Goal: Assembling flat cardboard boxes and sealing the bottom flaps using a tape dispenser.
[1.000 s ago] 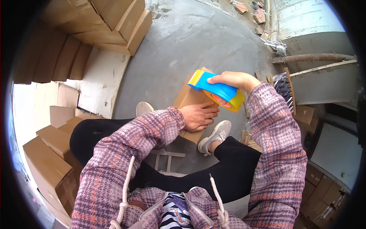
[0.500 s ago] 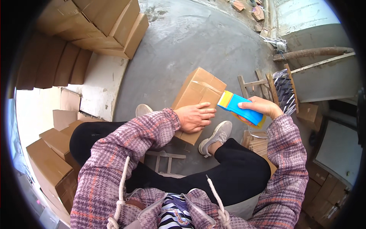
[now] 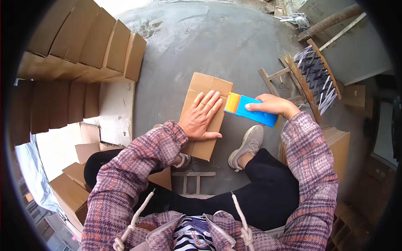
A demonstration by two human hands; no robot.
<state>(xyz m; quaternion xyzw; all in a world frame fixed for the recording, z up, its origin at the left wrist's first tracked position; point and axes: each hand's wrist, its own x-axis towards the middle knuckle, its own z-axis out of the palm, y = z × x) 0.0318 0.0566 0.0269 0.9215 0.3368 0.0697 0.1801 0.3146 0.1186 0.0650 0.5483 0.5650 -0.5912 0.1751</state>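
A small brown cardboard carton point(image 3: 209, 81) is on the floor between my feet, its top flaps folded in. My left hand point(image 3: 200, 119) lies flat on top of it, fingers pointing away from me and the thumb out to the right. In my right hand point(image 3: 274, 104) is a blue and yellow tape dispenser point(image 3: 253, 109), my thumb along its upper side. Its toothed yellow end points left, close to the carton's right edge. Whether it touches the carton I cannot tell. The tape roll is mostly hidden beneath the blue body.
Brown cartons point(image 3: 94, 46) are stacked high at the left, and open boxes point(image 3: 71, 184) stand by my left knee. A wooden chair with a woven seat point(image 3: 316, 81) is at the far right. Flat cardboard point(image 3: 339, 146) stands beside my right forearm. A low wooden frame point(image 3: 199, 175) lies between my legs.
My left hand has gone from the carton's near right part to flat on its top, fingers spread. The carton is turned more upright in view. The dispenser has shifted left, and my view has turned.
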